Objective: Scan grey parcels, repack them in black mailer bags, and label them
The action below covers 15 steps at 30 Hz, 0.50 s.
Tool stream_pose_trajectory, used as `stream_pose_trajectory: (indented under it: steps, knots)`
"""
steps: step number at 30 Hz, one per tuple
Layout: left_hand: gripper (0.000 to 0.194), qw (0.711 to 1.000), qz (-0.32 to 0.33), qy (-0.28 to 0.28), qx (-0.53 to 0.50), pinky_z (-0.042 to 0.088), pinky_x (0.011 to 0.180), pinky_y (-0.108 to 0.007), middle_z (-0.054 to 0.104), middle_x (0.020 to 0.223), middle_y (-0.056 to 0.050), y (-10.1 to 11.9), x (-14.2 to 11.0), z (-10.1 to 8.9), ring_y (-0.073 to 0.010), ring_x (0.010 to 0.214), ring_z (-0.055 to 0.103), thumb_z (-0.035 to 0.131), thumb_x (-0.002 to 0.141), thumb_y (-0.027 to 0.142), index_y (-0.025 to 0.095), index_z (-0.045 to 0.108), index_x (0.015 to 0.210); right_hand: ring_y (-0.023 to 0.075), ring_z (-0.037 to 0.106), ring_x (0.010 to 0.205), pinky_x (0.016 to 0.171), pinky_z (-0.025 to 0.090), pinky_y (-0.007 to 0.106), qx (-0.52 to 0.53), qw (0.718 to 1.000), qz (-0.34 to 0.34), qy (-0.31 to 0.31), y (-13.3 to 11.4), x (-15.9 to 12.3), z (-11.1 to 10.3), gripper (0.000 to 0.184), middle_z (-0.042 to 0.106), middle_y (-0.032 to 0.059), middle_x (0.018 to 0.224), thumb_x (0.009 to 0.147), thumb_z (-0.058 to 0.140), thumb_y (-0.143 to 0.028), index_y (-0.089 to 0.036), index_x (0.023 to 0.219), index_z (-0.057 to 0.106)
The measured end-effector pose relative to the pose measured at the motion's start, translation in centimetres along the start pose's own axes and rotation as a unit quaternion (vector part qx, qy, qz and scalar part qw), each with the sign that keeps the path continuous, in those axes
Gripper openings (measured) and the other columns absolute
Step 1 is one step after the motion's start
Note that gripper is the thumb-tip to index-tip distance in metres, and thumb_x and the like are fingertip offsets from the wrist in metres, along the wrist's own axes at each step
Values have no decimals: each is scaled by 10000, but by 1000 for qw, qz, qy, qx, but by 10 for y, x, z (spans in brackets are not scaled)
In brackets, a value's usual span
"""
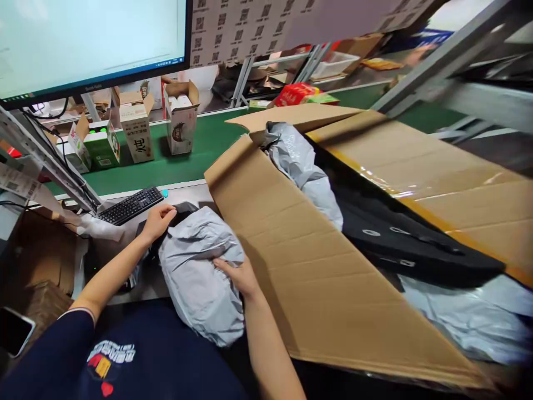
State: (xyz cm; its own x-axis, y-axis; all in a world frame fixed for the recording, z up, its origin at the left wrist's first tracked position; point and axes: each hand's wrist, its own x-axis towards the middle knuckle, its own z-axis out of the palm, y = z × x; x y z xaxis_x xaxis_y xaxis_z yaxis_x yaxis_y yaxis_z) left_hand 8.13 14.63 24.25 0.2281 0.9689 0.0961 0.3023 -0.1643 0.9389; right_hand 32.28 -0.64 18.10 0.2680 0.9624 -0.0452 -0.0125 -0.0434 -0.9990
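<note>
A bulging grey plastic mailer bag [200,272] is held against my front, over the near edge of the desk. My left hand [159,221] pinches its dark upper edge at the top left corner. On the bag's right side, my right hand [241,275] grips it with the thumb lying across the front and the fingers hidden behind. Just right of the bag stands a large open cardboard box [300,266]. Inside it lie another grey mailer bag [302,161], a long black case [387,233] and a further grey bag [466,311] at the near end.
A monitor [91,44] hangs at upper left, with a black keyboard [131,205] below. Small open cartons [181,119] line the green conveyor belt [156,166]. A sheet of printed codes [250,25] hangs above. A phone [15,331] lies at far left; a metal frame [441,61] slants at right.
</note>
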Motion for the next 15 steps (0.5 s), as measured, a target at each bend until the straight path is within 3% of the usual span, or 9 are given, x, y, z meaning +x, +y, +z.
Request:
stream_pose_trajectory:
  steps: [4,9,12,15]
  knots:
    - [292,997,23,-80,7,475,642,-275,781,778,-43,-7,14,17,-141,643,603,686,865,423,166,822,884,231,707,766,830,637,426,33,991,66,-114,17,20,19,393,795,40,813,581,925,-492,-224,815,760]
    - [365,996,37,-70,46,509,647,-288,824,822,-79,-15,16,23,-177,678,679,650,918,472,162,842,926,263,736,954,975,612,472,66,976,59,-199,33,33,44,479,816,60,1049,674,898,-445,-245,1084,751]
    - [353,971,114,-171,120,540,703,-281,852,903,-83,-20,2,14,-191,763,750,636,963,469,199,859,996,275,740,1042,1058,581,473,94,975,70,-187,42,43,53,592,805,62,1136,634,912,-413,-263,1174,720]
    - [347,914,209,-228,264,529,701,-259,845,908,-67,-34,-25,-8,-178,793,762,588,1010,438,255,840,1164,256,724,922,1009,585,464,109,982,101,-113,54,54,52,528,792,32,982,583,904,-445,-260,1034,700]
